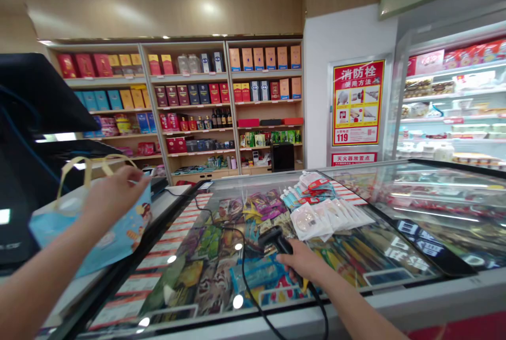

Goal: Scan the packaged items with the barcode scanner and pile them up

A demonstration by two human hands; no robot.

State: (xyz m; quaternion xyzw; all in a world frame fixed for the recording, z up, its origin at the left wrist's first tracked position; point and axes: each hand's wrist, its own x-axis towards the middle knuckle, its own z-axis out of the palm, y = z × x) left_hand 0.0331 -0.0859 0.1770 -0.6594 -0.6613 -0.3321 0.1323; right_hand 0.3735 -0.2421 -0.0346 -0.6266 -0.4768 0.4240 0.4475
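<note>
Scanner in hand, bag at the side

The scanner is black, with a dark cord; the bag is light blue with cartoon prints and two pale yellow handles. One scanner, gripped by the right hand, is above the freezer's glass top. One bag stands left of the freezer; the left hand is at its top, grip unclear.

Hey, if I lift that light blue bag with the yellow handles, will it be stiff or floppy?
Probably fairly floppy: the blue bag looks thin-walled, with an uneven, slanting outline. Its narrow handles stand up in loops, so they may hold some shape but likely bend under load. Weight is unclear.
</note>
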